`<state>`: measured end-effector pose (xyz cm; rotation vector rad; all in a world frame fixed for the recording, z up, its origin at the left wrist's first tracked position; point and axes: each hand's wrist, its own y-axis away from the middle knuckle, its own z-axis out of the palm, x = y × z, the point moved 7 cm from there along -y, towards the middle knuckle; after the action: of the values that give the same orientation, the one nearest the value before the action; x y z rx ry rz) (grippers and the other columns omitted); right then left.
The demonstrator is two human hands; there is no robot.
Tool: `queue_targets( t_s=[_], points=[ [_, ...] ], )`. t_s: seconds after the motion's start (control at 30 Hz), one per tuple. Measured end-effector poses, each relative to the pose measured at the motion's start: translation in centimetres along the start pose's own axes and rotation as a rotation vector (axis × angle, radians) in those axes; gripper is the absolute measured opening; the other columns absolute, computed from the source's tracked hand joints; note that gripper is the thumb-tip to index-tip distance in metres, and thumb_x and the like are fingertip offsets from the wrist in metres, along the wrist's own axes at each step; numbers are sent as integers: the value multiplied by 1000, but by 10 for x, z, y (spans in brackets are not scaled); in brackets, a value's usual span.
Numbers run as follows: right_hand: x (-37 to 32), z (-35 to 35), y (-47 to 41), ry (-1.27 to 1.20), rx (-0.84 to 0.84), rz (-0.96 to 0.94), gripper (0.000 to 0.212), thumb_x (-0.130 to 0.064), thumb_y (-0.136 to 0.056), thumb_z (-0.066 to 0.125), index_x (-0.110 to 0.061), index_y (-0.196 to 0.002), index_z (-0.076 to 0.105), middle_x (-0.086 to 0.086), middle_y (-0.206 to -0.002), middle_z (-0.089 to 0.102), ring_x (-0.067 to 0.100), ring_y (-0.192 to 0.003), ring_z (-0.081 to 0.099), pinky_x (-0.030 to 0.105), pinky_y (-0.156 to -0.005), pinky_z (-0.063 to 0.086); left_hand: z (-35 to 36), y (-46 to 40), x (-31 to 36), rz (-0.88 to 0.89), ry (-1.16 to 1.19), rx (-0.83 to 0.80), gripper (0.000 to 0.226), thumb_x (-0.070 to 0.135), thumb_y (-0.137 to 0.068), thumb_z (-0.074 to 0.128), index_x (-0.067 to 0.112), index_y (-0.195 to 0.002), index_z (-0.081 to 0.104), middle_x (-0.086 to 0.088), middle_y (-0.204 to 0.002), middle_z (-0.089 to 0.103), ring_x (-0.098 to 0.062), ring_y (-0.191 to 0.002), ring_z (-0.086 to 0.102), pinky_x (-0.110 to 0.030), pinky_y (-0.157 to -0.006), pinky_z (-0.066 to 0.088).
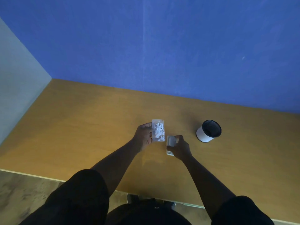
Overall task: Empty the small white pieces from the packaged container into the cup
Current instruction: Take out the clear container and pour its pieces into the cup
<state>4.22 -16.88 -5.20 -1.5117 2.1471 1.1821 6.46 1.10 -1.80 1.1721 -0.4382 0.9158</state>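
Head view shows my left hand (pixel 143 135) just left of frame centre, clamped on the clear container (pixel 158 132) along its left edge, with the small white pieces (pixel 158 131) heaped inside and the open face turned up toward the camera. My right hand (pixel 179 147) sits just right of it and a little lower in the frame, fingers closed on a pale lid-like part (pixel 171 140) (I take it to be the container's cover or packaging, though it is too blurred to be sure), with another pale scrap (pixel 170 153) showing under the palm. The cup (pixel 209 131), white-walled with a dark inside, stands upright on the wooden surface (pixel 81 127) to the right of centre, well apart from both hands and with nothing visibly in it. I judge the opening to be done and the pour not yet begun. To do it well I would set the lid down clear of the cup, carry the container level so nothing spills on the way, bring one short end right over the cup's mouth, then tip slowly from that end. The pieces look light and loose, so a fast tilt could scatter them past the rim; steadying the cup with the freed right hand would help.
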Motion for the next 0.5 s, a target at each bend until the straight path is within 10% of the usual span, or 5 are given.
queue_targets(
  t_s=[0.5],
  points=[
    [4, 16, 5, 42, 86, 52, 72, -39, -78, 77, -9, -133, 43, 17, -123, 53, 31, -103, 61, 33, -66, 57, -5, -10, 1, -57, -83, -75, 29, -2, -95, 43, 11, -94, 68, -11, -88, 67, -24, -78, 65, -36, -67, 57]
  ],
)
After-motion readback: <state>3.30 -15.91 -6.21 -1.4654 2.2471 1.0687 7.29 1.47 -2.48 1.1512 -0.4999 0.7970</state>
